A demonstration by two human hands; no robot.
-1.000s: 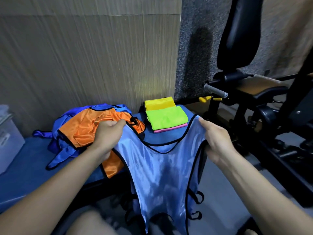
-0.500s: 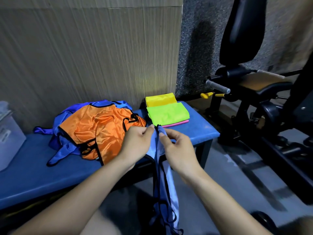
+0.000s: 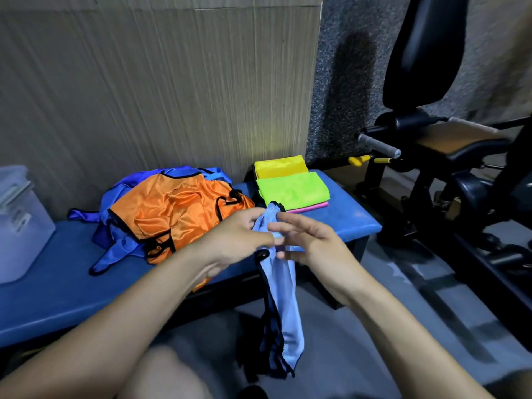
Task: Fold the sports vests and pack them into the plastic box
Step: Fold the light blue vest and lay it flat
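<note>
Light-blue vest (image 3: 283, 298), folded lengthwise into a narrow strip, hangs in front of the blue bench (image 3: 57, 283); its long axis runs from 12 o'clock, where the bunched shoulder end peeks out above the hands, down to 6 o'clock, where the black-trimmed hem dangles near the floor. The left hand (image 3: 236, 240) grips the strip near its top, fingers curled round the cloth. The right hand (image 3: 311, 243), just at 3 o'clock of the strip, has its fingers spread and fairly straight, tips touching the cloth; a firm hold is not visible.

Half a second ago both hands pinched the top of the strip together; now the right hand has loosened and slid a little lower, and the top end has been gathered into the left. A second ago the vest was spread wide between the two hands.

On the bench at 10 o'clock from the hands lies an orange vest (image 3: 178, 208) over a heap of darker blue vests (image 3: 115, 246). At 1 o'clock sits a stack of folded vests (image 3: 290, 188), green on top, yellow behind, pink below. The plastic box (image 3: 20, 226) stands at the bench's 9 o'clock end. A black gym machine (image 3: 431, 139) stands at 3 o'clock.
</note>
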